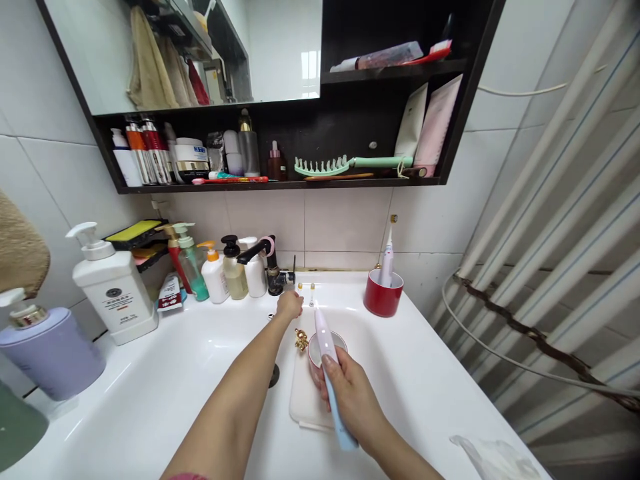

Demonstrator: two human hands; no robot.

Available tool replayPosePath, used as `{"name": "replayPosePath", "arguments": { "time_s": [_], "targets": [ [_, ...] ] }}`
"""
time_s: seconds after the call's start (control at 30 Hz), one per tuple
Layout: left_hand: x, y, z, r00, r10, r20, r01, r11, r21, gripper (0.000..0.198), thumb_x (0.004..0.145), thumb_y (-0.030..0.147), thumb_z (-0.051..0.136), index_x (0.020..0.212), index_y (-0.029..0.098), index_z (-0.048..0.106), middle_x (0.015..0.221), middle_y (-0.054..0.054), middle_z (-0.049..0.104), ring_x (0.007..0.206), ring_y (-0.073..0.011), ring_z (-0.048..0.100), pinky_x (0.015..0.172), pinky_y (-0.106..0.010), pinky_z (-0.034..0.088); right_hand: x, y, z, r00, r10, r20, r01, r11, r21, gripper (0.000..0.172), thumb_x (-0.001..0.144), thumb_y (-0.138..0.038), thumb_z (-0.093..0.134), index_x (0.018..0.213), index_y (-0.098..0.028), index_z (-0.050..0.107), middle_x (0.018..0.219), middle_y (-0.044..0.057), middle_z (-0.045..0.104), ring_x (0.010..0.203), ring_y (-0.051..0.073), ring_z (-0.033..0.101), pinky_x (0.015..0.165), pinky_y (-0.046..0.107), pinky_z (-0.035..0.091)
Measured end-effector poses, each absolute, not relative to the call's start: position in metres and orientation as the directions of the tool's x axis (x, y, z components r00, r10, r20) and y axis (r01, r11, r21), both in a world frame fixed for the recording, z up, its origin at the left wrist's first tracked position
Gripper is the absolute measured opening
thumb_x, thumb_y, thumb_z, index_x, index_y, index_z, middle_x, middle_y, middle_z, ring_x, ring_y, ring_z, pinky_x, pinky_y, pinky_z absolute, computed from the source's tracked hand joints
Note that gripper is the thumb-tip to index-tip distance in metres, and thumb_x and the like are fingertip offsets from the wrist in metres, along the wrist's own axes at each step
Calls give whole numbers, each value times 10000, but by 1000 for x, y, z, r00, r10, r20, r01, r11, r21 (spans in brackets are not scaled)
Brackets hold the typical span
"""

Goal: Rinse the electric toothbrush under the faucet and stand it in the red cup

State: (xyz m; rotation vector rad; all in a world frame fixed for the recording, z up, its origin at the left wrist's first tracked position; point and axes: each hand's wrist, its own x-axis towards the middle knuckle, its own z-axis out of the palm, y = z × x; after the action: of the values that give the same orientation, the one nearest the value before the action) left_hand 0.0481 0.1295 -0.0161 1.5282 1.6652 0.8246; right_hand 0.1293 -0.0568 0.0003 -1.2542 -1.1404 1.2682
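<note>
My right hand (353,393) is closed around an electric toothbrush (330,373), its handle fading from pale pink to light blue and tilted with the narrow end up. Directly behind it is a cup (342,340) with a white inside; whether my fingers also grip it I cannot tell. My left hand (290,305) reaches to the sink's back edge, fingers curled, their contents hidden. Beside those fingers stand two small slim pieces (313,293) with yellow bands, resembling brush heads. A gold bear-like ornament (301,340) lies near a pale mat (305,400) in the basin.
A black faucet (273,267) rises left of my left hand. Several pump bottles (215,277) line the left rim. At back right, a red cup (383,297) holds another electric toothbrush (387,260). A dark shelf (280,187) overhangs the sink. Crumpled plastic (493,460) lies front right.
</note>
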Motion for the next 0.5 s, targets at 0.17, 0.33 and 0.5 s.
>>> {"name": "replayPosePath", "arguments": {
  "time_s": [0.17,0.33,0.5],
  "targets": [
    [51,131,-9,-45,999,30,698,10,716,92,596,253,497,613,163,507,718,-85,585,780,-199,517,666,-292,352,134,-53,0,51,997,-59,-59,-56,-997,261,701,-427,343,780,-188,411,573,-39,401,429,59,396,370,169,329],
    [73,122,-1,29,993,118,723,-102,683,213,591,244,516,783,152,510,901,-130,544,923,-242,449,778,-351,281,135,-53,6,89,995,-36,-35,-33,-999,271,705,-425,338,797,-179,407,519,-46,381,426,70,396,374,176,343],
    [88,120,3,6,1000,29,599,-27,801,134,545,29,506,650,111,515,862,-164,546,951,-259,428,796,-357,265,136,-53,8,86,996,-11,-33,-8,-999,327,709,-421,331,917,-177,396,512,-46,387,423,74,389,378,182,343]
  ]
}}
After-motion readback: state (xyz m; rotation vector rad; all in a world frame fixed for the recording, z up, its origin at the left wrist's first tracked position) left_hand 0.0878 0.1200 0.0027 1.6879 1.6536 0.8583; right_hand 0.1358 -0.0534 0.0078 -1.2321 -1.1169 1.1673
